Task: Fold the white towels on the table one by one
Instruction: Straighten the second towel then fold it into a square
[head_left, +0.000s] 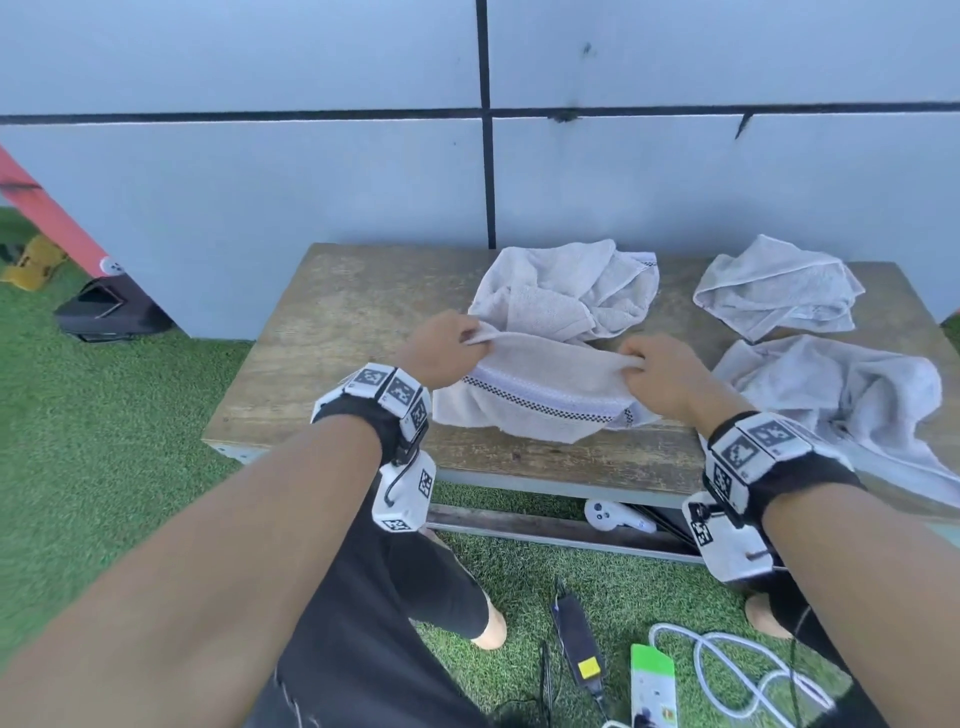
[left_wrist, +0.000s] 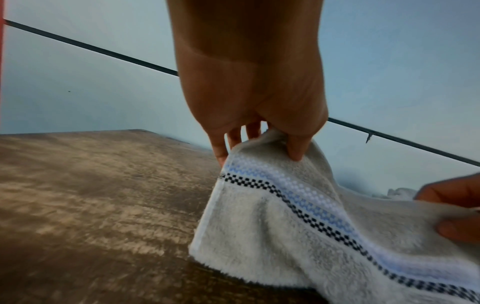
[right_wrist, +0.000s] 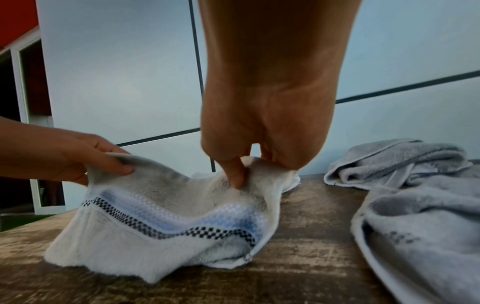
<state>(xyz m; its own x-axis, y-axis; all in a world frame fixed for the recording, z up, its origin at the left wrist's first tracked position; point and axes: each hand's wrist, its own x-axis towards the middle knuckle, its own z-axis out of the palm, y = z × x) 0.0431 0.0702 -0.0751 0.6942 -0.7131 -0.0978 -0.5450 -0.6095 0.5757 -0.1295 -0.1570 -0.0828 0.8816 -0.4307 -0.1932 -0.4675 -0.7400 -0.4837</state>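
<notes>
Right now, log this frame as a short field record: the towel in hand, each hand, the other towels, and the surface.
towel in work: striped towel, top edge lifted, lower part resting on the wooden table
left hand: pinches the towel's left top corner
right hand: pinches the towel's right top corner
unfolded towels: crumpled towel behind, far-right towel, grey towel hanging over the near edge
fold state: not yet folded

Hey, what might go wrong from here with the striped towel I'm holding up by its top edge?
Both hands, left hand and right hand, only pinch the striped towel, so a grip may slip. Its lower edge lies near the table's front edge and may slide off. The crumpled towel directly behind could get caught in the fold.
</notes>
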